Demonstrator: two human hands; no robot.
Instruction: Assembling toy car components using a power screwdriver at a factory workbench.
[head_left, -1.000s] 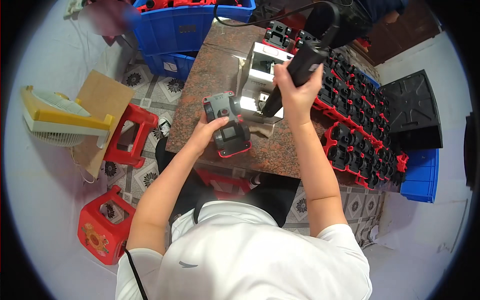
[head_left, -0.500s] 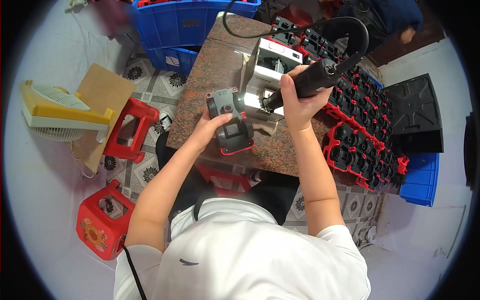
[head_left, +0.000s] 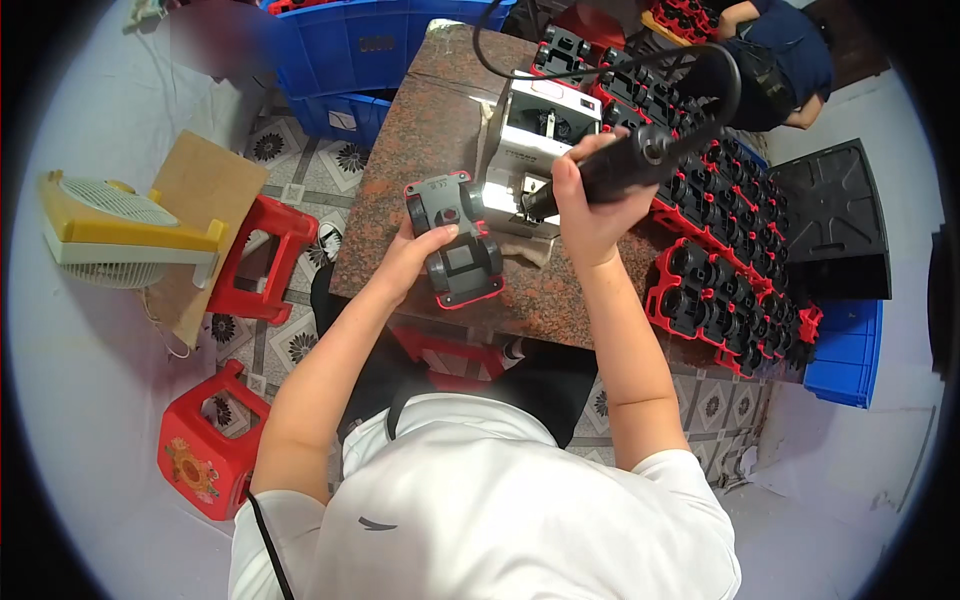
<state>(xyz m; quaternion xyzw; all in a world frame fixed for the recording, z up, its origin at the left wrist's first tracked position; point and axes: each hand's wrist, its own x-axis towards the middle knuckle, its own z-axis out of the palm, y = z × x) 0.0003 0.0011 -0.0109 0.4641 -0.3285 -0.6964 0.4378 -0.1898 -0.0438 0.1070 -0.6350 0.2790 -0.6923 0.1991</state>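
My left hand grips a toy car chassis by its side, the thumb lying across its top. The chassis is grey and black with red corners and black wheels, and is tilted above the near edge of the table. A black corded electric screwdriver is in my right hand, fingers wrapped round its body. Its tip points left to the front of a white screw feeder, where a small lit metal part shows. Whether the tip touches that part I cannot tell.
Rows of similar black and red chassis cover the right side of the speckled stone table. Blue crates stand at the far left. Red stools and a yellow fan are at left. A co-worker is at the far right.
The view has shifted slightly, and more of the co-worker now shows at the far right. The screwdriver has moved slightly left and down; the chassis stays in my left hand.
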